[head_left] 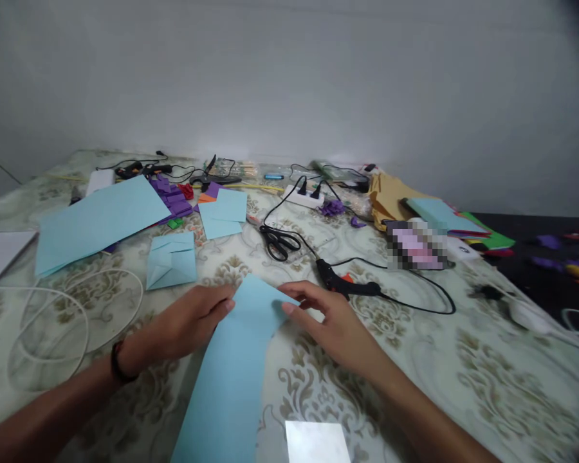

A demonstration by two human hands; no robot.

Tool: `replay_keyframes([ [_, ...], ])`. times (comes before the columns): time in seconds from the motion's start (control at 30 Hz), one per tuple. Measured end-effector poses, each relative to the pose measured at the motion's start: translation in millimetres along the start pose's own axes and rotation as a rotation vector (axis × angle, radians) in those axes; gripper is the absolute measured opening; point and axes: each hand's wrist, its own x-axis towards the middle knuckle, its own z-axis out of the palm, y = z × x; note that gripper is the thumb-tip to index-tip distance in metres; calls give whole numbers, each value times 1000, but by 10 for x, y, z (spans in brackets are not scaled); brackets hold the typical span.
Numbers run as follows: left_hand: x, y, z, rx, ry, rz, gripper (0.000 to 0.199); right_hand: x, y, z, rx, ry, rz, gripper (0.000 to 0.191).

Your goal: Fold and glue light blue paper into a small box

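Holding blue paper point(234, 379) at near centre, just left of white card point(317, 442); pinching left edge with left hand point(193, 321), right corner with right hand point(332, 325). Then folded blue square point(172, 265) left, black glue gun point(336, 279) right, white power strip point(301, 198) far.

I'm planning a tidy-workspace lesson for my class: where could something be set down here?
The widest bare cloth lies between the right forearm and the black cable. A smaller patch lies between the held blue sheet, white square and right forearm. It's crowded along the wall: purple paper, power strip, tan paper.
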Motion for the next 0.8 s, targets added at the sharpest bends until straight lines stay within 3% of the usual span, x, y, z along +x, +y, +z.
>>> replay_keyframes([
  [0.13,343,7,43,-28,-66,71,32,90,116,-16,9,-6,33,31],
  [0.3,704,60,154,-77,13,67,28,132,293,-174,126,51,98,35],
  [0.4,707,90,179,-83,6,80,26,88,297,-220,94,-13,67,32],
  [0.57,612,99,209,-12,-154,115,29,3,213,-128,63,-29,32,29],
  [0.8,614,182,283,-194,-114,17,23,-62,165,-12,52,-77,41,25],
])
